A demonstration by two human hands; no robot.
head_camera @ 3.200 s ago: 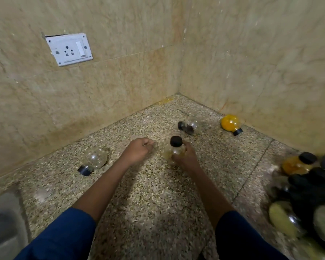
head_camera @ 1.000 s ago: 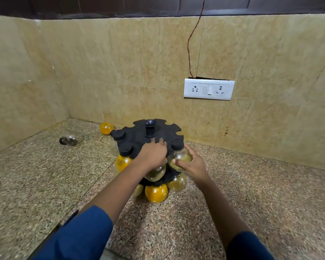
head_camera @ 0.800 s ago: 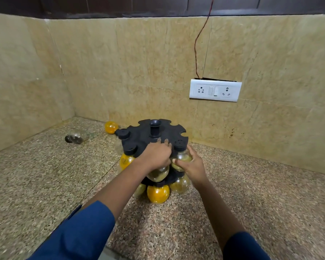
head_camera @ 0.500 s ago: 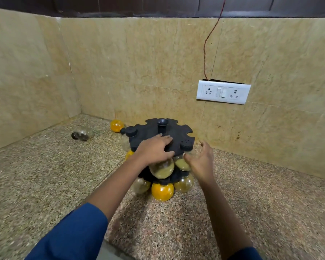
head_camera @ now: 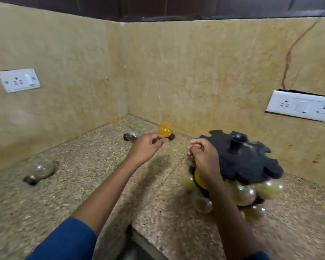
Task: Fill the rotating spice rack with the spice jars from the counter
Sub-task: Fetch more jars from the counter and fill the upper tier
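Head | left hand (head_camera: 145, 148) fingers (head_camera: 156, 137) curled, empty, over counter (head_camera: 86, 166) | right hand (head_camera: 204, 156) at rack (head_camera: 242, 162) edge, grip unclear

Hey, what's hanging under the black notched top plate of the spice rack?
Round glass jars with yellowish contents, plus an orange-filled jar, cluster beneath the plate. The right hand covers the jars nearest it; the rack's base is hidden.

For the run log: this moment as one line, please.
left hand: curled, empty, above counter | right hand: curled at rack edge, grip unclear | lying loose: orange jar, corner clear jar, left clear jar
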